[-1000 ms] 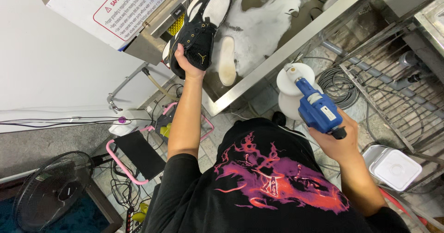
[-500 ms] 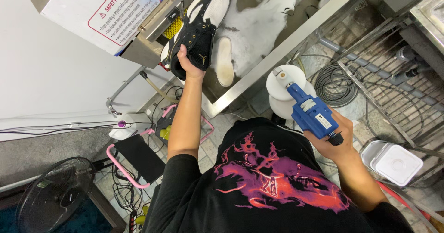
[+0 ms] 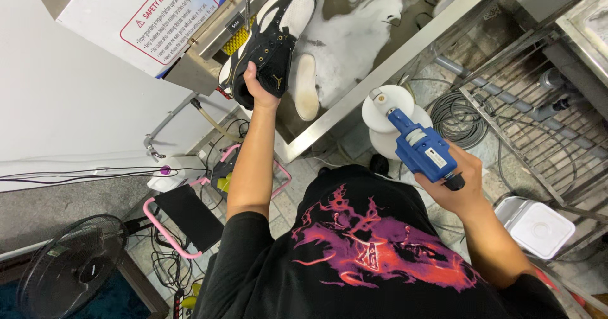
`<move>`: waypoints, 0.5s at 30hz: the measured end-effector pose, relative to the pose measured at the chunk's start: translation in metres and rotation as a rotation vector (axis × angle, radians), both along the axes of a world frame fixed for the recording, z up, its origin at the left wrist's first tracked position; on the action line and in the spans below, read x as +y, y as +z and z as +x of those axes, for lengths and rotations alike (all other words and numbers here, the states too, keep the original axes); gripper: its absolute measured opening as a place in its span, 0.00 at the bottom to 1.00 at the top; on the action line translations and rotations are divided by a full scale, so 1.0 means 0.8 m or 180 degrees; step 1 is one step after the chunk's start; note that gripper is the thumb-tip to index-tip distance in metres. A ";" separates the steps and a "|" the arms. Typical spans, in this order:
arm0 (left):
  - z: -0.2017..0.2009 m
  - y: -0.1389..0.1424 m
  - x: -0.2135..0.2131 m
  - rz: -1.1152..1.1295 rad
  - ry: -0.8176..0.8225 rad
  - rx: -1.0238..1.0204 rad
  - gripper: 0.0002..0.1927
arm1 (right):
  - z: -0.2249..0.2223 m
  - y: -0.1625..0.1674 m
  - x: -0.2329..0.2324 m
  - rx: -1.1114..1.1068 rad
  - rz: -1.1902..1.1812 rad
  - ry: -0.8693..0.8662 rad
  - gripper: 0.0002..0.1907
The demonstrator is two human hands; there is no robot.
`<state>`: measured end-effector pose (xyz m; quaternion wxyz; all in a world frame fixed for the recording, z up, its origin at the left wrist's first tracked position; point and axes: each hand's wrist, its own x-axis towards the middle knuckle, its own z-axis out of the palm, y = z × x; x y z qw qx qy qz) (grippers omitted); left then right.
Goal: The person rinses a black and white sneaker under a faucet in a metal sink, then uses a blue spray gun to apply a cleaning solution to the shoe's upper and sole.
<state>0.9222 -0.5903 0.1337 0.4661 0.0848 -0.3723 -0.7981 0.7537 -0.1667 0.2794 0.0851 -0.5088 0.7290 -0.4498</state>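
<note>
My left hand (image 3: 258, 89) grips a black and white sneaker (image 3: 269, 40) by its heel, holding it over the edge of a steel sink (image 3: 392, 53) full of foamy water. A pale insole (image 3: 306, 95) lies in the sink just right of the shoe. My right hand (image 3: 461, 183) holds a blue handheld power tool (image 3: 423, 149) with a round white brush head (image 3: 387, 108), kept low in front of my body and apart from the shoe.
A white machine with a red-bordered notice sticker (image 3: 152, 21) stands left of the sink. Below are a floor fan (image 3: 73, 268), a pink-framed stand (image 3: 180, 214), coiled cables (image 3: 453, 113), a wire rack (image 3: 544, 129) and a white lidded tub (image 3: 538, 227).
My right hand has drawn the blue tool slightly down and toward my body. The left hand keeps the sneaker at the sink edge, almost still.
</note>
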 end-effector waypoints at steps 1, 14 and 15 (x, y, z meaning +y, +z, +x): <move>0.000 0.001 0.000 0.0007 -0.0008 -0.0003 0.36 | -0.001 0.000 -0.001 -0.0063 0.0035 -0.0019 0.26; 0.014 0.000 -0.005 0.0395 0.0047 0.0088 0.33 | -0.018 0.000 -0.014 -0.0492 0.0219 0.0182 0.26; 0.015 -0.002 -0.005 0.0398 0.0075 0.0080 0.33 | -0.018 -0.001 -0.016 -0.0589 0.0342 0.0113 0.25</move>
